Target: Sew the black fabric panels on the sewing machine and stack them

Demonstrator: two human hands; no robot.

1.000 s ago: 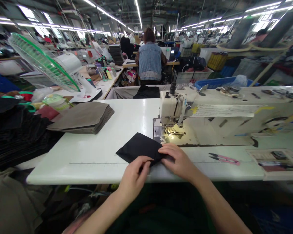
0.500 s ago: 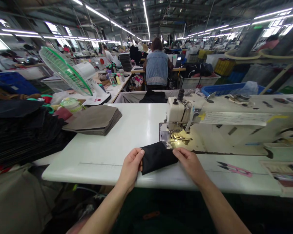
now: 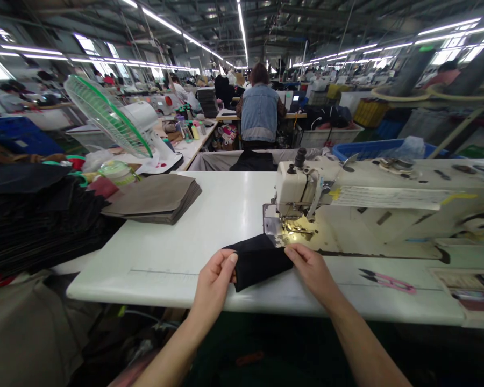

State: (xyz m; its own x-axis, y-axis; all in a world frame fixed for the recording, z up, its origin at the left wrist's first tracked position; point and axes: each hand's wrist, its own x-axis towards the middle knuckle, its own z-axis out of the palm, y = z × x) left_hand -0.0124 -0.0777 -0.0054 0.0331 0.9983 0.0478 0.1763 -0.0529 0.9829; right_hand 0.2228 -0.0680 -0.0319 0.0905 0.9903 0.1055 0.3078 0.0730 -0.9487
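A folded piece of black fabric (image 3: 262, 264) is stretched between my two hands just in front of the sewing machine (image 3: 298, 196). My left hand (image 3: 218, 274) pinches its left end, thumb on top and the other fingers partly hidden beneath. At the right end, my right hand (image 3: 308, 263) grips the upper corner between thumb and fingers. The far edge of the cloth reaches the machine's worn needle plate (image 3: 272, 228), short of the lit presser foot. Pink-handled thread snips (image 3: 391, 281) lie on the table to the right of my right hand.
A stack of grey-brown fabric pieces (image 3: 157, 199) lies on the white table (image 3: 210, 199), beside a tall pile of black pieces (image 3: 36, 215). Behind them stands a green-rimmed fan (image 3: 113, 115). A person in a denim vest (image 3: 260, 110) sits ahead. A blue crate (image 3: 371, 148) is behind the machine.
My left hand has shifted slightly left and down. The black fabric's near layer now shows a fold edge apart from the layer behind it. My right hand has barely moved.
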